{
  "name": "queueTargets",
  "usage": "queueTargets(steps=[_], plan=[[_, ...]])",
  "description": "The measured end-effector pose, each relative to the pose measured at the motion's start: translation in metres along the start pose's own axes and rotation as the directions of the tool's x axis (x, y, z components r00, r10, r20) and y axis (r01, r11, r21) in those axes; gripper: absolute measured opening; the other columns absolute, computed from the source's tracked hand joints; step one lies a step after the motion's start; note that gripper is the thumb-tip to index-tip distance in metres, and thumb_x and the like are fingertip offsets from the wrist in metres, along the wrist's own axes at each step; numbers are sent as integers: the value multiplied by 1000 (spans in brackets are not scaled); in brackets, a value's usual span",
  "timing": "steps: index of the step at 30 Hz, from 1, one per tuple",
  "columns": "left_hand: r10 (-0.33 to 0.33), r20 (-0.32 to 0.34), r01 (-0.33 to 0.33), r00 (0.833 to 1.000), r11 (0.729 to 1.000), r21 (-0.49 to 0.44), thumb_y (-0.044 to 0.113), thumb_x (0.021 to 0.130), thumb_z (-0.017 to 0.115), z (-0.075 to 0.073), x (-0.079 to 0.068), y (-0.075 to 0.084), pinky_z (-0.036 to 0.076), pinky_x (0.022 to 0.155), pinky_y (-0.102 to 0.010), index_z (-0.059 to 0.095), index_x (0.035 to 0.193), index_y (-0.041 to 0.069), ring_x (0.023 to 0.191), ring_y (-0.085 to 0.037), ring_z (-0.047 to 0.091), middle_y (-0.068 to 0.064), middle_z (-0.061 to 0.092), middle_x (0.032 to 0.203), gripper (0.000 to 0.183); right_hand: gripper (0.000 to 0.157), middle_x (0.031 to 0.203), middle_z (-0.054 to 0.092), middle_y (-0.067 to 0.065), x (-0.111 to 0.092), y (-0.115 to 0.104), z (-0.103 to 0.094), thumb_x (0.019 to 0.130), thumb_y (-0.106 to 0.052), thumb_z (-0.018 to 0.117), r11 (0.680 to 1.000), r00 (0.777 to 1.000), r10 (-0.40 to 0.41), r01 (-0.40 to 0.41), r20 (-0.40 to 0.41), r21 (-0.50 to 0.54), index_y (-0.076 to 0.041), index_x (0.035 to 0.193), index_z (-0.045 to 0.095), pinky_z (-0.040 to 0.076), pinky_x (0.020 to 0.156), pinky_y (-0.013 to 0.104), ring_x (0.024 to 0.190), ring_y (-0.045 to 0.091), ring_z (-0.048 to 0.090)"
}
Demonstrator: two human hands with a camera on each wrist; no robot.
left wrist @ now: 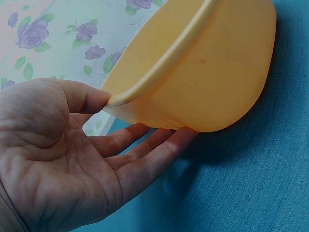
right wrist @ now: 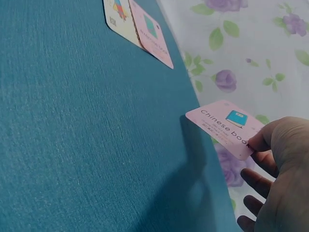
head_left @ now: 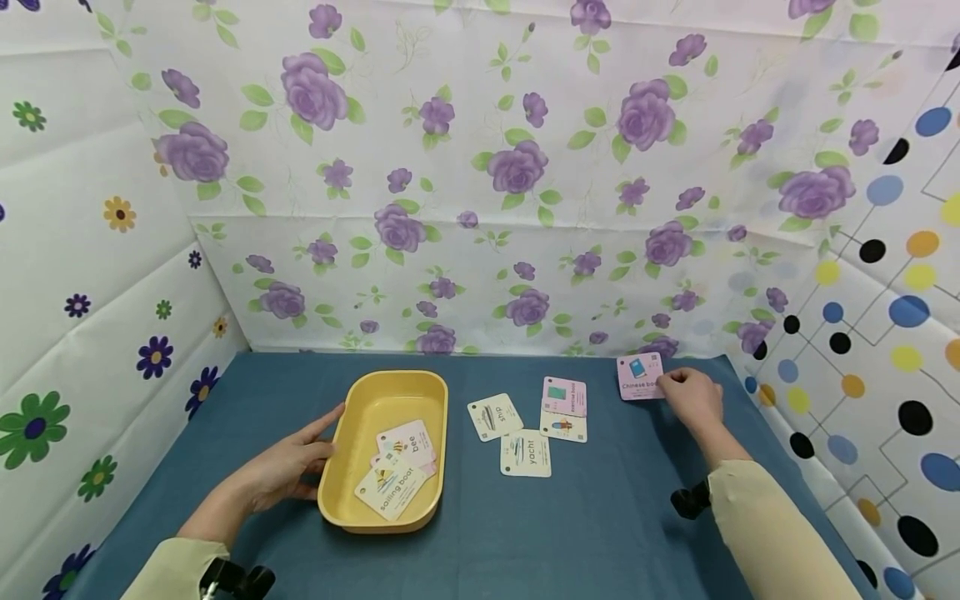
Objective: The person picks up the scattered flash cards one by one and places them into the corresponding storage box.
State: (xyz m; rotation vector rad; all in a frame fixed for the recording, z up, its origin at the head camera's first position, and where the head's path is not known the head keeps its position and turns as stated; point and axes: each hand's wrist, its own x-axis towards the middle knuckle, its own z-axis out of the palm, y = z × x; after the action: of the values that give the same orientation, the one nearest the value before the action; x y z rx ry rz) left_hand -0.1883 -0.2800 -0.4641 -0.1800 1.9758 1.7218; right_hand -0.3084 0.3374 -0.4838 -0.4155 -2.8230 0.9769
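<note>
My left hand [head_left: 281, 467] rests against the left side of a yellow plastic basin [head_left: 343, 492]. In the left wrist view, one digit touches the rim while fairly straight fingers [left wrist: 149, 162] press the outer wall. My right hand [head_left: 693, 400] pinches a pink "Chinese book" card [head_left: 637, 377] by its edge, near the cloth's back right; the right wrist view shows the card [right wrist: 227, 128] tilted. Inside the basin lie a "sailing boat" card [head_left: 392, 487], a "bee" card [head_left: 408, 442] and a partly hidden pink card.
A "ship" card [head_left: 495, 417] and "yacht" card [head_left: 525, 454] lie mid-table. Beside them, a pink "exercise book" card [head_left: 565, 396] partly covers a cream picture card [head_left: 564, 428]. Blue cloth [head_left: 525, 542] covers the table; a flowered sheet [head_left: 465, 275] hangs behind it.
</note>
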Motion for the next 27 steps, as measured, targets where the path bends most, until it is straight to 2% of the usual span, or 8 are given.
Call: queueTargets(steps=[6,13,20,27], plan=[[3,5,-3,1000,1000,4,20,110,47,0,0,0,56,76,-52,7,166,37,111,-35,65,-27,42,150,71,42,112,68,23,-2,-4,0,101,-31,54,999,1000,-31,31,-4,35,5,117,69,22,107,58,99,37,55],[8,12,-8,1000,1000,5,21,110,47,-2,1,0,56,75,-50,7,166,37,109,-35,65,-24,49,145,71,43,117,66,22,-9,-13,0,100,-33,54,997,1000,-27,27,-8,69,2,120,69,38,90,53,109,37,46],[6,9,-6,1000,1000,6,20,110,47,-2,1,0,56,75,-50,7,166,37,108,-35,65,-24,50,143,71,40,114,69,20,-18,-25,0,99,-31,57,994,998,-60,62,-19,87,1,119,70,45,71,39,95,31,57],[4,10,-4,1000,1000,0,20,110,47,-1,0,-1,56,77,-52,7,166,37,110,-35,65,-26,42,150,71,38,111,70,19,-23,-33,1,98,-30,58,990,997,-77,77,-11,116,1,117,71,45,68,36,88,29,58]])
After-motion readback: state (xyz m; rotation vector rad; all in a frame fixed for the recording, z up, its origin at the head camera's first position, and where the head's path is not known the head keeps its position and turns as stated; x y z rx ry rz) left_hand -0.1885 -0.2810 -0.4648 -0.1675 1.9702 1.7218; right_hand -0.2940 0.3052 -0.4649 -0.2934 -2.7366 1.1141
